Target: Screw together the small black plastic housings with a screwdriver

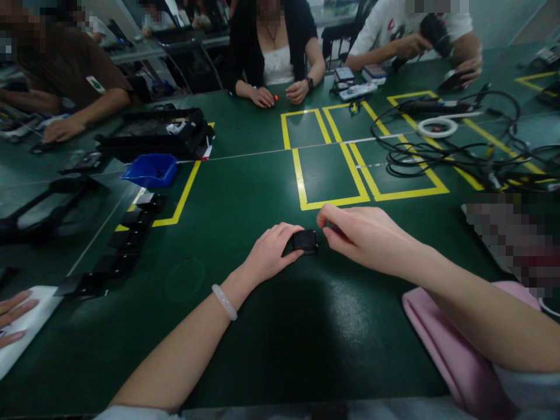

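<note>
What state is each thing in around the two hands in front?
Small black rectangular part: gripped at one end.
Bare left hand: thumb and fingers closed on that part.
Bare right hand: fingers curled, apart from the part; whether holding anything, unclear.
Pale ring-shaped bracelet: worn on the left wrist.
Blue plastic bin: open-topped; contents unclear.
Pink cloth: partly covered by the right forearm.

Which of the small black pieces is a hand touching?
The black piece at the left hand, between its fingers; the other black pieces lie in a row near the blue bin.
</note>
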The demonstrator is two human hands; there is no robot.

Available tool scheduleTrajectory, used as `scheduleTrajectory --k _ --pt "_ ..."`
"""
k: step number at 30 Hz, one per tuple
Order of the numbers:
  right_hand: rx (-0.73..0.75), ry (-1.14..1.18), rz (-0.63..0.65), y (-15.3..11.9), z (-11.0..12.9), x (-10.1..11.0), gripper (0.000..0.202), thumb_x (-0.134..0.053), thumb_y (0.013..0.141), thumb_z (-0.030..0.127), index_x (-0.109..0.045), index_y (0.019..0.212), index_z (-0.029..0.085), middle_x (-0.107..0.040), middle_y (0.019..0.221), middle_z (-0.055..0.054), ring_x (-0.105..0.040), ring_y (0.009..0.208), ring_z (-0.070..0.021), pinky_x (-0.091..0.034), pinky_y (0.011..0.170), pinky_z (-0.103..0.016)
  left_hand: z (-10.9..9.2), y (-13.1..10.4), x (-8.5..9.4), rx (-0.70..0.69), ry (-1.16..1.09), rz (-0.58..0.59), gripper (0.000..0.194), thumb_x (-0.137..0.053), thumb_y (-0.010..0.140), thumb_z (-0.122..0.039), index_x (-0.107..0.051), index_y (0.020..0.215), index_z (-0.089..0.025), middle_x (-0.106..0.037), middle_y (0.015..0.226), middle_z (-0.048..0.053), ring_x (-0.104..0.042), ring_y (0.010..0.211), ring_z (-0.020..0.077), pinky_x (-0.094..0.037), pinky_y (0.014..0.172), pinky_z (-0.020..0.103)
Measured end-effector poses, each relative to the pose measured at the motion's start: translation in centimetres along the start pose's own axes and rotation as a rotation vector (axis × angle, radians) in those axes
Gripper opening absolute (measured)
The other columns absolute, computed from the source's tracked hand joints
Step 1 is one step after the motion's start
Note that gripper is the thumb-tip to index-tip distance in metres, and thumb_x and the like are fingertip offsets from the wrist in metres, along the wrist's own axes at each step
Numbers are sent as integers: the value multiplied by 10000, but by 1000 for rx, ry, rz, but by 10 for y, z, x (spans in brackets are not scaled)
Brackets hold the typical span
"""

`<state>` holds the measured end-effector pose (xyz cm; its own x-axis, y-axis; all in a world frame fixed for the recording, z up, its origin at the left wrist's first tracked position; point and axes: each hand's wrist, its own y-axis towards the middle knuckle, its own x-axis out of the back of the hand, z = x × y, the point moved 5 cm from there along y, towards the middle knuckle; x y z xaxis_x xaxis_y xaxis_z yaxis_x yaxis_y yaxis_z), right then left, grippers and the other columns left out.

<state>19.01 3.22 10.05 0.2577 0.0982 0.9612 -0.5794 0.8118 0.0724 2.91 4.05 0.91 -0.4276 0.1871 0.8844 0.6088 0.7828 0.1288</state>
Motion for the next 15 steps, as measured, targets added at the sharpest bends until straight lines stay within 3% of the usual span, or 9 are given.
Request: scheduleTrajectory --k 4,9,15 --pt "-43 -69 13 1 -4 0 226 -363 946 356 -522 890 205 -582 640 7 -540 570 -149 -235 533 -256 0 0 0 6 -2 -4 370 -580 865 -302 -465 1208 -222 -568 1150 65 -537 1034 240 -455 894 403" --pt "18 31 21 -1 -3 2 138 -391 917 249 -474 1013 193 -610 735 6 -547 599 -132 -261 537 -238 -2 0 1 -4 6 1 360 -578 865 -302 -471 1198 -220 -567 1147 68 -540 1039 242 -455 898 407" --pt "-15 -15 41 -1 -5 2 170 -367 943 319 -487 944 199 -583 674 7 -548 587 -150 -256 534 -247 -1 0 1 10 -5 -13 367 -580 860 -299 -472 1203 -223 -569 1153 66 -542 1041 235 -458 900 403"
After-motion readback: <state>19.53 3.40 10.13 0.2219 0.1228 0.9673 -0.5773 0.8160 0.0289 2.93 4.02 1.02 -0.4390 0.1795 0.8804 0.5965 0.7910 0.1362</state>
